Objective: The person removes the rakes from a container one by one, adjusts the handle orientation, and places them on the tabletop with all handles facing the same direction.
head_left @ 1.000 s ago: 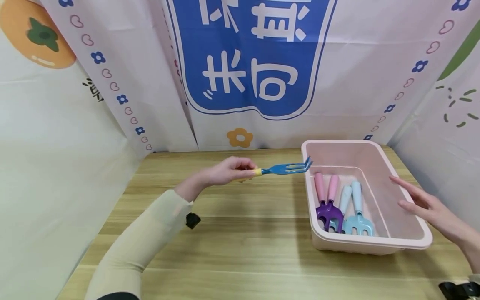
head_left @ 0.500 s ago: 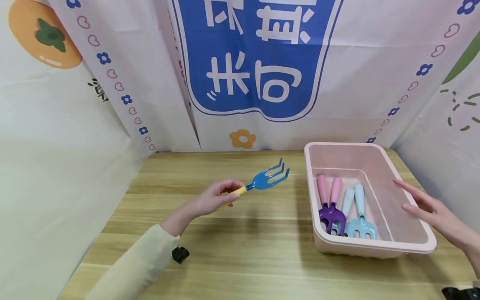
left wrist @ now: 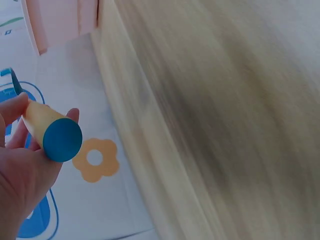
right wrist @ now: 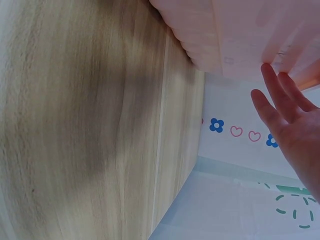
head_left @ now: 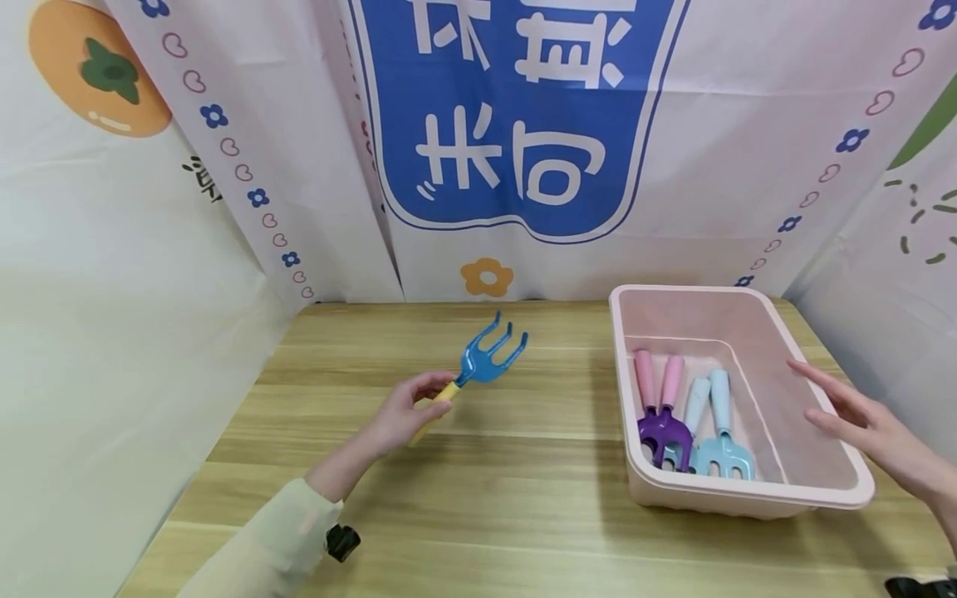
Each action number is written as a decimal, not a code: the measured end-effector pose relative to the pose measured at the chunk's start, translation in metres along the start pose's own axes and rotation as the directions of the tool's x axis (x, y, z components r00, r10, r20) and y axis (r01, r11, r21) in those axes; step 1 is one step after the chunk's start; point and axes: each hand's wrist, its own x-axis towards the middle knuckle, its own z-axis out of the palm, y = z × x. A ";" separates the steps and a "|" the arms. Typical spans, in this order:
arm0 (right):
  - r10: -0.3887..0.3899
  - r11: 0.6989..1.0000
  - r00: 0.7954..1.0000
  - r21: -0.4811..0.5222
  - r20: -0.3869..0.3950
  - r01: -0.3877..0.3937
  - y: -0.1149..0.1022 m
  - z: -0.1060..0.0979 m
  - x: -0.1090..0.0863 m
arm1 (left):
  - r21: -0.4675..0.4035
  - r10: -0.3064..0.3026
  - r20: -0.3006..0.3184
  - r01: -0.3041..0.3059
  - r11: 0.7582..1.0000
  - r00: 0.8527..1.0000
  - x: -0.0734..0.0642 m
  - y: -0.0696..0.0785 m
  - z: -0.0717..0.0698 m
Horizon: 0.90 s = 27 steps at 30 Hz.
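My left hand (head_left: 404,415) holds a small three-pronged hand rake (head_left: 478,365) by its yellow handle, above the left middle of the table. The blue prongs point up and away. In the left wrist view the handle's round blue end (left wrist: 62,140) faces the camera. At the right side of a pink plastic bin (head_left: 748,492), my right hand (head_left: 867,419) has its fingers extended by the wall; in the right wrist view the fingertips (right wrist: 269,72) meet the bin's outer side. In the bin lie two pink-handled purple garden forks (head_left: 665,432) and two light blue tools (head_left: 721,453), partly overlapping.
The wood-grain table (head_left: 508,507) runs under everything. A printed cloth (head_left: 553,266) with a blue sign and flowers hangs behind it, and white cloth walls (head_left: 134,332) close in the sides. The bin stands at the table's right, near the back cloth.
My left hand has moved left, away from the bin, carrying the rake, whose head has turned from pointing right to pointing up. My right hand has stayed by the bin.
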 end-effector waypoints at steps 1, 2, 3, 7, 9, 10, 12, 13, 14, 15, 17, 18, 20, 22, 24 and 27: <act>0.000 1.000 1.000 -0.002 0.000 0.000 0.000 0.000 0.000 | 0.002 0.004 -0.025 -0.004 1.000 1.000 0.000 -0.003 -0.001; -0.002 1.000 1.000 -0.001 0.001 0.002 0.000 0.000 0.000 | 0.008 0.013 -0.050 -0.013 1.000 0.999 0.000 -0.006 -0.002; -0.009 1.000 1.000 0.002 0.002 0.009 -0.001 -0.001 0.000 | 0.009 0.022 -0.079 -0.022 1.000 0.997 -0.001 -0.008 -0.004; -0.039 0.999 0.999 0.015 0.001 0.039 -0.002 -0.001 0.000 | 0.023 0.014 -0.190 -0.010 1.000 0.982 -0.001 -0.020 -0.010; -0.044 0.999 0.999 0.019 0.001 0.044 -0.002 0.000 0.000 | 0.018 -0.019 -0.241 0.024 1.000 0.970 -0.001 -0.025 -0.014; -0.046 0.999 0.999 0.019 -0.001 0.046 -0.002 0.000 0.000 | 0.015 -0.039 -0.261 0.045 0.999 0.964 -0.002 -0.028 -0.017; -0.045 0.999 0.999 0.019 -0.002 0.045 -0.002 0.000 0.000 | 0.009 -0.076 -0.293 0.082 0.997 0.953 -0.002 -0.033 -0.021; -0.045 0.999 0.999 0.020 -0.002 0.045 -0.002 0.000 0.000 | 0.001 -0.096 -0.308 0.101 0.995 0.947 -0.002 -0.036 -0.023; -0.044 0.999 0.999 0.020 -0.002 0.045 -0.002 0.001 0.000 | -0.005 -0.114 -0.319 0.119 0.993 0.941 -0.003 -0.038 -0.024; -0.044 0.999 0.999 0.018 -0.003 0.044 -0.002 0.001 0.000 | -0.007 -0.130 -0.330 0.135 0.991 0.935 -0.003 -0.041 -0.026; -0.046 0.999 0.999 0.019 -0.003 0.046 -0.002 0.000 0.000 | -0.001 -0.157 -0.347 0.167 0.986 0.925 -0.004 -0.046 -0.030; -0.045 0.999 0.999 0.019 -0.003 0.046 -0.002 0.000 0.000 | 0.002 -0.166 -0.355 0.179 0.984 0.920 -0.004 -0.049 -0.031; -0.043 0.999 0.999 0.019 -0.002 0.043 -0.002 0.000 -0.001 | 0.017 -0.186 -0.374 0.207 0.978 0.909 -0.004 -0.054 -0.036; -0.042 0.999 0.999 0.022 0.000 0.042 -0.002 -0.001 -0.001 | 0.034 -0.199 -0.394 0.231 0.972 0.897 -0.005 -0.060 -0.040; -0.039 0.999 0.999 0.023 0.003 0.039 -0.002 0.000 -0.001 | 0.051 -0.211 -0.412 0.254 0.966 0.886 -0.005 -0.067 -0.046; -0.035 0.999 0.999 0.025 0.004 0.035 -0.002 0.000 0.000 | 0.059 -0.226 -0.439 0.279 0.959 0.870 -0.006 -0.078 -0.053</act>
